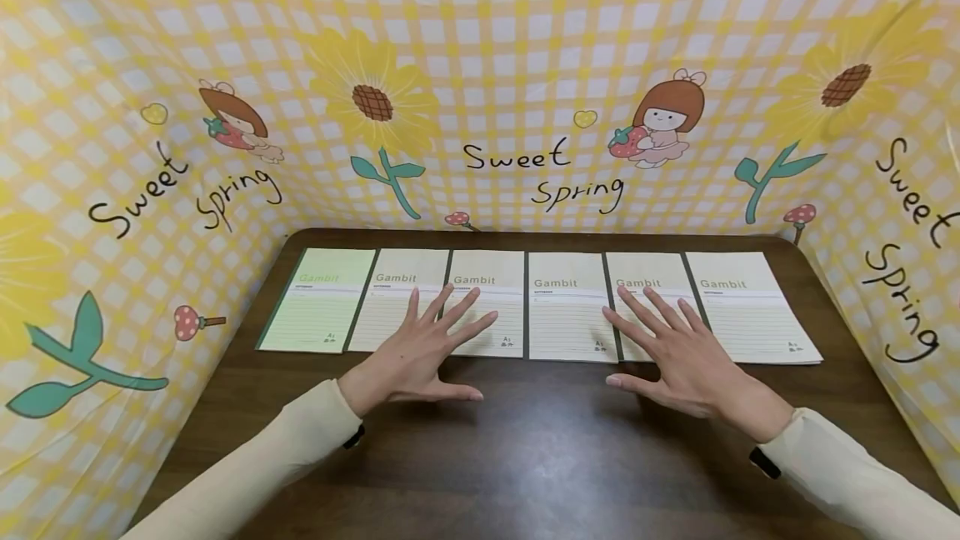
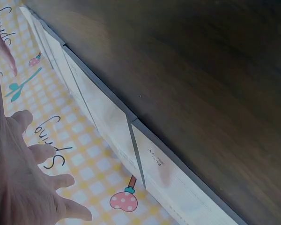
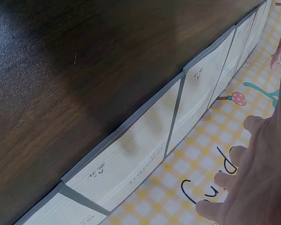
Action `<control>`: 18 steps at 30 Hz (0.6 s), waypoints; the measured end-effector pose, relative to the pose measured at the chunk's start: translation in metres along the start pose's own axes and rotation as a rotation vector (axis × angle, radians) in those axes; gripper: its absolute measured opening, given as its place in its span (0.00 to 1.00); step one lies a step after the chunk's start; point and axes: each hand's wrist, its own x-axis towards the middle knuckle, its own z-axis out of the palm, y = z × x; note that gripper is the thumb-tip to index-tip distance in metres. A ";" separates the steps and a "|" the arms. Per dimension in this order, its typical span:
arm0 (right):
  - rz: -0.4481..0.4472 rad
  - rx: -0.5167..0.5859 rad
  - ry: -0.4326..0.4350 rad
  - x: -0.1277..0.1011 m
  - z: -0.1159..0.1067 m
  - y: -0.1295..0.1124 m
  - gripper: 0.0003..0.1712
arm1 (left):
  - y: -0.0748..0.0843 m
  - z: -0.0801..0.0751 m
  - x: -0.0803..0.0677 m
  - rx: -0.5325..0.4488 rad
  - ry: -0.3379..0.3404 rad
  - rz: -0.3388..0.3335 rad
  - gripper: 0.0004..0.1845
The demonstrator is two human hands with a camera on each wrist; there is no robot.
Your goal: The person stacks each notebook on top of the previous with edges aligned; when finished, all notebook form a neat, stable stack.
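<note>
Several notebooks with "Gambit" on their covers lie side by side in a row along the far part of the table. The leftmost notebook (image 1: 318, 302) looks pale green; the others, such as the rightmost notebook (image 1: 753, 315), are cream with dark spines. My left hand (image 1: 416, 348) is spread over the second notebook (image 1: 382, 319) and third notebook (image 1: 487, 265) from the left. Over the fifth notebook (image 1: 645, 269) my right hand (image 1: 678, 357) spreads its fingers, its fingertips near the fourth notebook (image 1: 562, 315). Both wrist views show the hands raised above the notebooks, holding nothing.
The dark brown wooden table (image 1: 540, 457) reaches toward me in front of the row. A yellow checked cloth (image 1: 480, 90) with sunflowers and "Sweet Spring" lettering rises behind the table and along both sides.
</note>
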 end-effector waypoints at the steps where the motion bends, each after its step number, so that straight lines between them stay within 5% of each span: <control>1: -0.001 0.001 0.001 0.000 0.000 0.000 0.53 | 0.000 0.000 0.000 -0.002 0.001 0.001 0.62; 5: 0.000 0.003 0.008 0.000 0.001 0.000 0.53 | 0.003 0.002 0.002 -0.078 -0.008 -0.011 0.58; 10: 0.019 0.023 0.021 -0.001 0.005 0.001 0.54 | 0.010 0.004 0.005 -0.285 -0.037 -0.056 0.50; 18: 0.079 0.125 -0.025 -0.006 0.017 0.002 0.54 | 0.023 0.015 0.015 -0.486 -0.028 -0.038 0.46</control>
